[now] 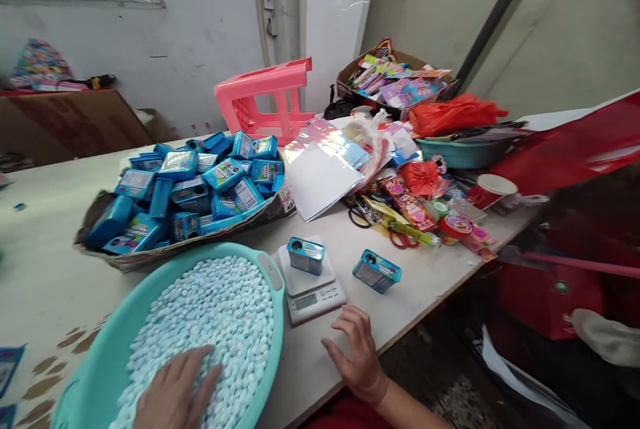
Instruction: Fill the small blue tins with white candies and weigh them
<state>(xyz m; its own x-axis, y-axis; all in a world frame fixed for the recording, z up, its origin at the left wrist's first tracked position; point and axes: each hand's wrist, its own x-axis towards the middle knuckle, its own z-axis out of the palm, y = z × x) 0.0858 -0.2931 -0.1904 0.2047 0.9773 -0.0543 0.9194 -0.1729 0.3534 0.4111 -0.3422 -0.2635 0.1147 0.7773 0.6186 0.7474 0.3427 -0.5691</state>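
Note:
My left hand (pixel 175 389) rests on the small pale-blue candies (pixel 220 309) that fill a large turquoise basin (pixel 277 322); its fingers are stretched out, and I see nothing gripped. Just in front of a white digital scale (pixel 320 297), my right hand (pixel 357 356) hovers near the table edge, fingers apart and nothing in them. On the scale's plate stands a blue tin (pixel 306 256) with a round opening on top. A second blue tin (pixel 377 272), also with an opening in its top, stands on the table to the right of the scale.
Behind the basin, a cardboard tray (pixel 165 252) is heaped with blue tins. A pink plastic stool (pixel 265 92) lies behind. White sheets (pixel 323 179), red-handled scissors (pixel 403 240), candy packets (pixel 407 202) and a paper cup (pixel 493 190) crowd the right side. The table edge runs along my right.

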